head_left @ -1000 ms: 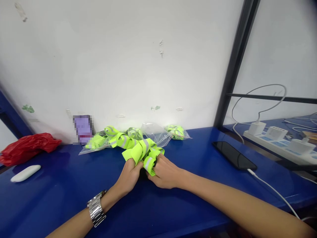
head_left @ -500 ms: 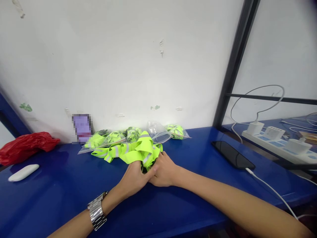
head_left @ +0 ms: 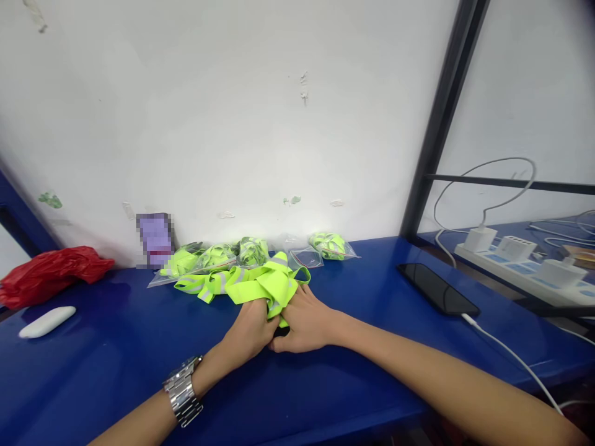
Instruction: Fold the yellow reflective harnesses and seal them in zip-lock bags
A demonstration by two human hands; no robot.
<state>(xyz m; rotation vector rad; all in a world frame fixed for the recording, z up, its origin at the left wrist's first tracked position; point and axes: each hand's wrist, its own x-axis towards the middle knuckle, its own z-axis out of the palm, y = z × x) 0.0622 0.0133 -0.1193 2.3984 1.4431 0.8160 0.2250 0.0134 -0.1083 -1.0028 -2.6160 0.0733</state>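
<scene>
A neon yellow-green reflective strap (head_left: 267, 285) with grey bands lies bunched and folded over on the blue tabletop. Wrapped round its near left side is my left hand (head_left: 248, 328), with a metal watch on the wrist. My right hand (head_left: 304, 322) grips the near right side, fingers curled behind the folds and partly hidden. The two thumbs come close together below the bundle, where a dark piece shows. A loose length of strap trails to the left, in front of clear zip bags (head_left: 218, 255) packed with similar straps.
An empty-looking clear bag (head_left: 309, 257) and another filled bag (head_left: 331, 246) lie by the wall. A red plastic bag (head_left: 56, 272) and white case (head_left: 47, 322) are left, near an upright blurred phone-like object (head_left: 155, 240). A cabled phone (head_left: 437, 289) and power strip (head_left: 515, 260) are right.
The top folds of the strap have sunk and spread a little to the right. My thumbs have drawn slightly apart, and the clear bag behind now sits lower.
</scene>
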